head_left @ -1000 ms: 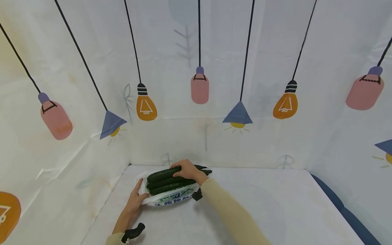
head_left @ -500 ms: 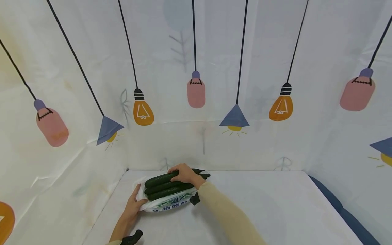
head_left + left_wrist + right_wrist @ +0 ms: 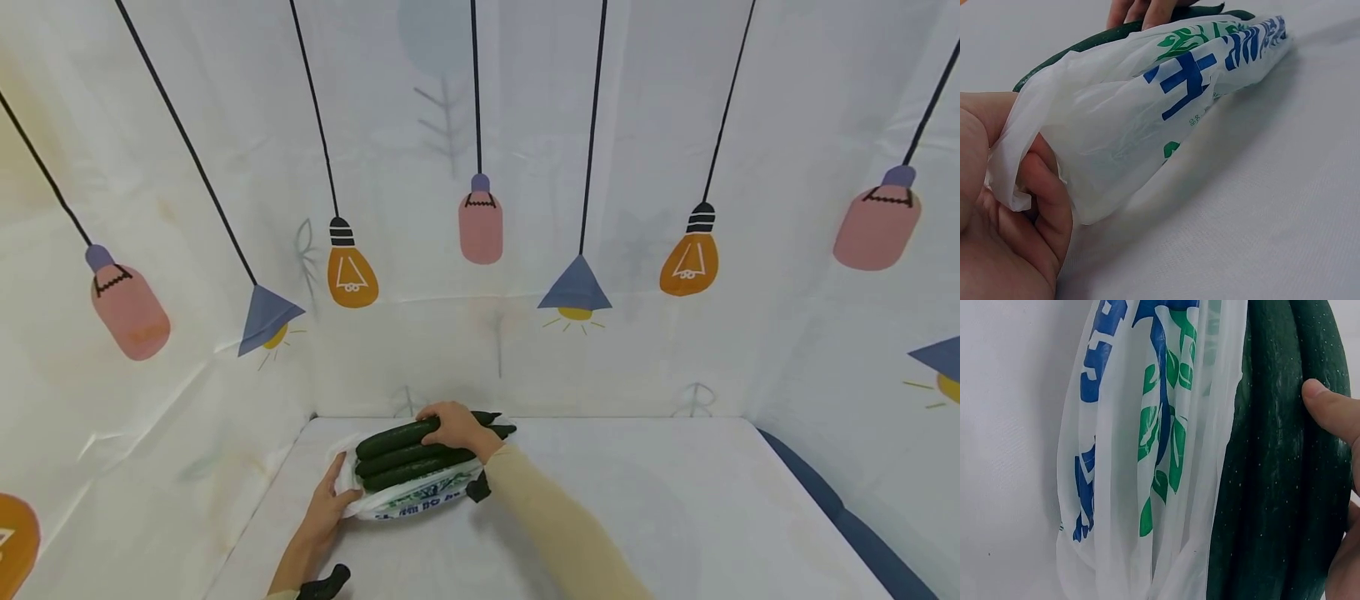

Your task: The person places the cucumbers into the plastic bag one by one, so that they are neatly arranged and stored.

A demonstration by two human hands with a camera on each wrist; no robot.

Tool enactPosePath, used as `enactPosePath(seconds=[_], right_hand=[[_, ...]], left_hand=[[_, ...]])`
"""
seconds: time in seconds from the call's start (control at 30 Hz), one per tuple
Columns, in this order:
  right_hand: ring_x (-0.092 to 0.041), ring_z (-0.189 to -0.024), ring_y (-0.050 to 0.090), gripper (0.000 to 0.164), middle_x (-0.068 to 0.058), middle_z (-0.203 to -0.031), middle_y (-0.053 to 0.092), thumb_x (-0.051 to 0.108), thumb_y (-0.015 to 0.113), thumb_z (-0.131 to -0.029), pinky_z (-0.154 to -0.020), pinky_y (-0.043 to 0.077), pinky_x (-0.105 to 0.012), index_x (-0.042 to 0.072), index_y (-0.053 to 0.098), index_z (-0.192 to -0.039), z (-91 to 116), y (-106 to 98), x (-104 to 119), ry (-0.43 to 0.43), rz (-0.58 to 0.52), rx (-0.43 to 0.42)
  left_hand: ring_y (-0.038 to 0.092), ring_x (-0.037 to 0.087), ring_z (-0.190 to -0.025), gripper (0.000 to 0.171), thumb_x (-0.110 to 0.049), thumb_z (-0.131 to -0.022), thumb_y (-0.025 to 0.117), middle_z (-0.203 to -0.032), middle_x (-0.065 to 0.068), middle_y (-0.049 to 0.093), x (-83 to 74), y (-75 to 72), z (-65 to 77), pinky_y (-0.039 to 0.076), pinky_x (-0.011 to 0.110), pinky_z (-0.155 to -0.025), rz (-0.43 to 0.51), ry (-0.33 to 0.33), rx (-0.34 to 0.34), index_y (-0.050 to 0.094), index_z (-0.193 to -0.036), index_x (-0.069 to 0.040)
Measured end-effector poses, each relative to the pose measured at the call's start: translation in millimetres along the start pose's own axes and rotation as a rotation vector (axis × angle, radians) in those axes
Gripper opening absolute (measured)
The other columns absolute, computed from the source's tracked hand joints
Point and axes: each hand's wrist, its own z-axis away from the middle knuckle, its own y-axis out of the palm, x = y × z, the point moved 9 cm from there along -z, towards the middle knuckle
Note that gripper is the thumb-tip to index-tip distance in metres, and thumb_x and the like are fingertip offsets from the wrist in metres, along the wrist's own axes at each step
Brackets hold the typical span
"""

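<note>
Three dark green cucumbers [image 3: 405,457] lie side by side on a white plastic bag [image 3: 408,503] with blue and green print, near the back of the table. My right hand [image 3: 452,427] reaches over them and grips the far cucumber [image 3: 1325,362]; its thumb [image 3: 1335,412] presses on the near side, while the fingers go round the far side, partly out of sight. At the bag's left end is my left hand [image 3: 325,510]. In the left wrist view its curled fingers [image 3: 1047,194] hold a fold of the bag's edge.
The white table [image 3: 637,500] extends to the right and toward me. Behind it hangs a white cloth wall [image 3: 420,350] printed with lamps, and another side wall [image 3: 150,433] stands close on the left. Dark blue fabric [image 3: 840,508] shows past the right edge.
The head view has shifted slightly, so the scene sits a little lower and further left. Both hands keep their places on the bag and the cucumber.
</note>
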Motion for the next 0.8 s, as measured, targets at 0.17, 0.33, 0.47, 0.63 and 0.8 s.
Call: enactPosePath(seconds=[0.17,0.33,0.47,0.63,0.8], right_hand=[[-0.017,-0.117,0.056,0.047,0.006,-0.125,0.063,0.034,0.076,-0.085,-0.104,0.034,-0.052,0.02,0.065,-0.128,1,1,-7,0.046,0.046,-0.002],[-0.018,-0.116,0.056,0.049,0.005,-0.126,0.063,0.04,0.076,-0.083,-0.1,0.034,-0.054,0.023,0.064,-0.128,2,0,-11,0.042,0.095,-0.033],[-0.018,-0.115,0.056,0.049,0.005,-0.124,0.064,0.04,0.077,-0.083,-0.099,0.035,-0.054,0.022,0.065,-0.127,6,-4,-15,0.031,0.088,-0.065],[-0.018,-0.114,0.056,0.049,0.005,-0.122,0.064,0.038,0.076,-0.084,-0.1,0.036,-0.054,0.019,0.065,-0.127,12,-12,-16,0.017,0.063,-0.081],[-0.016,-0.114,0.057,0.045,0.006,-0.122,0.064,0.037,0.075,-0.085,-0.098,0.042,-0.044,0.021,0.066,-0.126,18,-22,-16,-0.008,0.08,-0.098]], left_hand=[[-0.007,0.032,-0.145,0.091,0.014,-0.083,0.056,-0.161,0.018,-0.004,1.1,0.9,-0.5,0.002,0.042,-0.115,0.01,0.003,0.004,0.002,-0.155,-0.002],[-0.006,0.036,-0.144,0.092,0.013,-0.082,0.056,-0.16,0.022,-0.003,1.6,0.4,-0.5,0.0,0.053,-0.113,0.0,-0.016,-0.01,0.003,-0.156,-0.004],[-0.006,0.036,-0.144,0.093,0.013,-0.082,0.056,-0.16,0.021,-0.003,1.8,0.7,-1.0,0.001,0.053,-0.113,-0.011,-0.028,-0.016,0.003,-0.156,-0.005],[-0.009,0.035,-0.144,0.092,0.013,-0.084,0.056,-0.16,0.021,-0.005,3.3,-0.1,-1.5,-0.001,0.053,-0.113,-0.029,-0.039,-0.013,0.002,-0.156,-0.005],[-0.008,0.032,-0.144,0.092,0.012,-0.084,0.056,-0.16,0.019,-0.006,3.9,-2.6,-2.4,0.001,0.051,-0.113,-0.036,-0.053,-0.027,0.003,-0.156,-0.007]])
